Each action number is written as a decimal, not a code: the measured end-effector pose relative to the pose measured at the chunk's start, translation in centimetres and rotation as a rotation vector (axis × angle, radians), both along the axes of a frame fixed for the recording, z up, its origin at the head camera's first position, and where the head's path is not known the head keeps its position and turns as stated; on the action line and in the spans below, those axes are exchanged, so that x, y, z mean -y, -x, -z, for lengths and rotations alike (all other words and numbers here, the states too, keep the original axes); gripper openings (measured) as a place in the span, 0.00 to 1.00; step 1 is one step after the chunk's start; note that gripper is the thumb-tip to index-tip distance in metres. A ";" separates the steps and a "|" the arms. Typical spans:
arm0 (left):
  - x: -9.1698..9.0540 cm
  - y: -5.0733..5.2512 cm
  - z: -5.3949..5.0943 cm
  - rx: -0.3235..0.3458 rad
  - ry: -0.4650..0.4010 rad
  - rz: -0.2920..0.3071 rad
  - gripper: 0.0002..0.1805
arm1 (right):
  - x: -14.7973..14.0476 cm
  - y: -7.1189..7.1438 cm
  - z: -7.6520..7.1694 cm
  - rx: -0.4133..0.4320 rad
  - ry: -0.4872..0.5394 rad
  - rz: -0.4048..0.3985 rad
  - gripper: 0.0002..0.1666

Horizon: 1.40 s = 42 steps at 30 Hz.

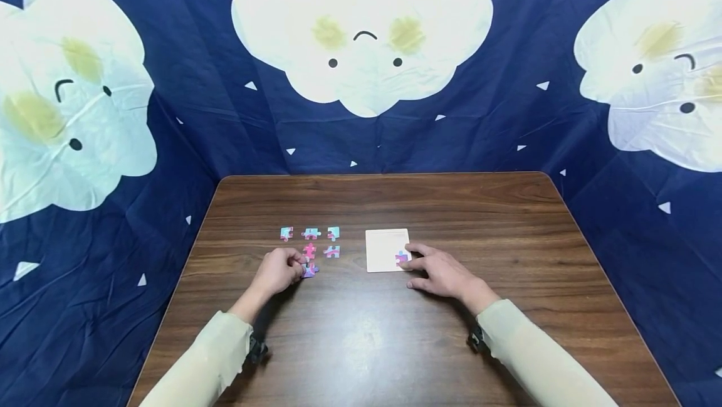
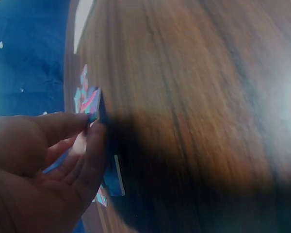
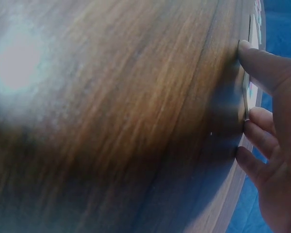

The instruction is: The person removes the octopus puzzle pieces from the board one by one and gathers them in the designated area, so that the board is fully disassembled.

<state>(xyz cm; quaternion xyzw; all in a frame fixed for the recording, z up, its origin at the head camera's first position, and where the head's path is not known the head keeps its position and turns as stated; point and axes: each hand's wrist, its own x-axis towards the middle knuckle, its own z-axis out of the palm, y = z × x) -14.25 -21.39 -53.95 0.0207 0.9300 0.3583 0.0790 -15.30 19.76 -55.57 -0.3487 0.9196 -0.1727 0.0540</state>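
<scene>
My left hand (image 1: 280, 270) pinches a purple and pink jigsaw piece (image 1: 309, 270) between thumb and fingertips, low over the table. In the left wrist view that piece (image 2: 93, 103) stands out beyond the fingertips, and a bluish piece (image 2: 115, 177) shows below the fingers. A square, cream puzzle tray (image 1: 381, 245) lies right of the middle. One purple and blue piece (image 1: 401, 257) sits in its lower right corner. Spread fingers of my right hand (image 1: 442, 271) rest at the tray's right edge, the thumb by the near corner.
Beyond the left hand lie loose pieces: a pink piece (image 1: 309, 250), a blue and pink piece (image 1: 333, 251), and a back row including a left piece (image 1: 286, 233), a middle piece (image 1: 311, 233) and a right piece (image 1: 334, 232). Blue cloth (image 1: 361, 143) hangs behind the wooden table (image 1: 361, 200).
</scene>
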 end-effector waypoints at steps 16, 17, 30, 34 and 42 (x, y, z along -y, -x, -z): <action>-0.6 0.2 0.1 -0.109 0.245 0.096 0.04 | 0.0 0.0 0.4 -0.011 0.000 0.007 0.27; -0.6 0.2 0.0 -0.106 0.254 0.095 0.03 | 0.0 0.0 0.4 -0.011 0.001 0.007 0.27; -2.1 0.9 -0.5 -0.147 0.284 0.062 0.09 | -0.2 0.0 0.4 -0.020 0.011 -0.005 0.27; -4.4 1.5 -1.2 -0.214 0.277 0.102 0.11 | -0.3 0.0 0.3 -0.029 0.023 -0.012 0.26; -11.2 2.9 -2.0 -0.230 0.269 0.287 0.05 | -0.2 0.1 0.8 -0.053 0.037 -0.018 0.27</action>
